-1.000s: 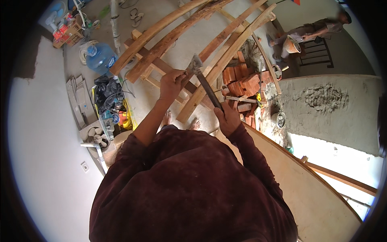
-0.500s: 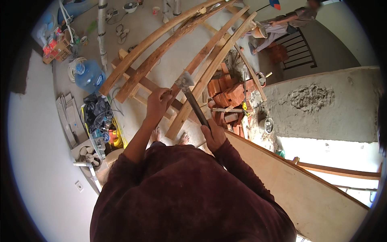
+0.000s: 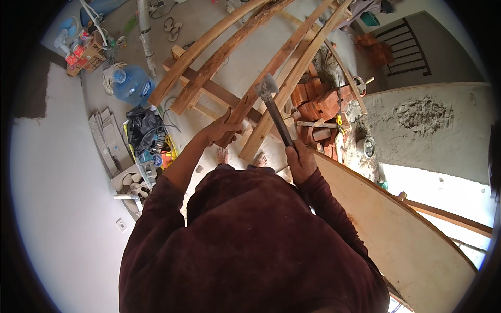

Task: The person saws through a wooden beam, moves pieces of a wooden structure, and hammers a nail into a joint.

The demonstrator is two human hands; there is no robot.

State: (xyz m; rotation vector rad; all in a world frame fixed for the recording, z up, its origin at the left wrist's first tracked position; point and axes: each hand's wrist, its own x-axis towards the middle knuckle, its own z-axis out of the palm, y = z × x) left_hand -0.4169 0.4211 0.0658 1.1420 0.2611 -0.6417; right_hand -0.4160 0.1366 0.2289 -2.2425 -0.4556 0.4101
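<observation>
My left hand (image 3: 223,130) is wrapped round the near end of a reddish-brown wooden beam (image 3: 280,60). In my right hand (image 3: 301,163) is a hammer (image 3: 279,119), gripped low on its dark handle. The hammer's worn, pale grey head is up and forward, over or against the held beam; whether they touch I cannot tell. Just right of that beam lies a lighter wooden beam (image 3: 254,142). Two more long beams, one smooth (image 3: 195,48) and one rough-edged (image 3: 209,74), stretch away on the left. All rest across a wooden crosspiece (image 3: 213,89).
Broken red bricks (image 3: 326,107) are heaped right of the beams, near a bucket (image 3: 367,147). A pale board (image 3: 365,208) runs along my right. To the left are a blue water jug (image 3: 133,86), a tool-filled container (image 3: 143,138) and a fan (image 3: 131,185). My bare feet are below the beams.
My left hand has gone from fingertips bunched on the beam to a full grip round its end. My view has shifted, and the person at far right is now mostly out of it.
</observation>
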